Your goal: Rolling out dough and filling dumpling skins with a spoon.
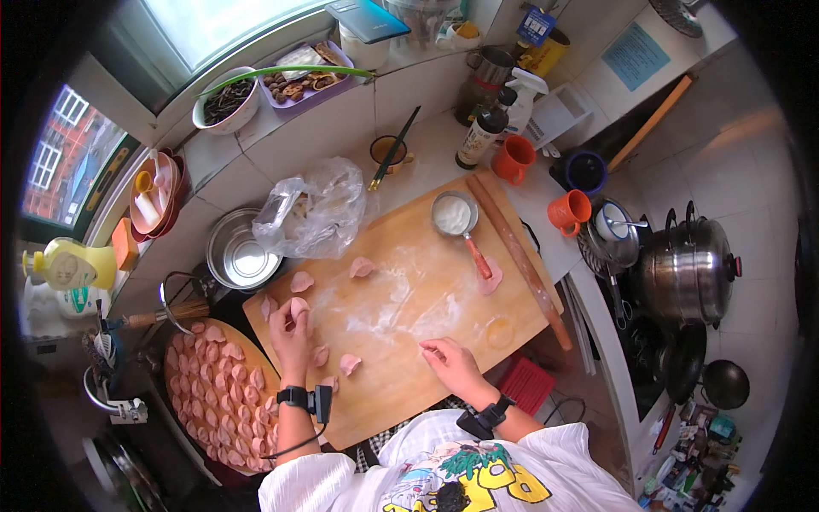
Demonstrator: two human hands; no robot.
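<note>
My left hand (291,336) pinches a pink folded dumpling (299,306) above the left side of a wooden board (397,384). More pink dumplings lie around it, among them one dumpling (361,267) farther back and another dumpling (350,365) nearer me. My right hand (453,366) hovers at the board's front edge with fingers loosely bent and nothing visible in them. White flour (390,307) is spread across the board's middle. At the back right, a metal ladle (475,253) with a red handle holds flour; a flat pink wrapper (491,278) lies by its handle end.
A long rolling pin (521,262) lies along the board's right edge. Left of the board, a round tray (265,349) bears many dumplings in rows. Behind stand a steel bowl (244,249), a plastic bag (320,211), a mug (388,152) with chopsticks across it and an orange mug (514,159).
</note>
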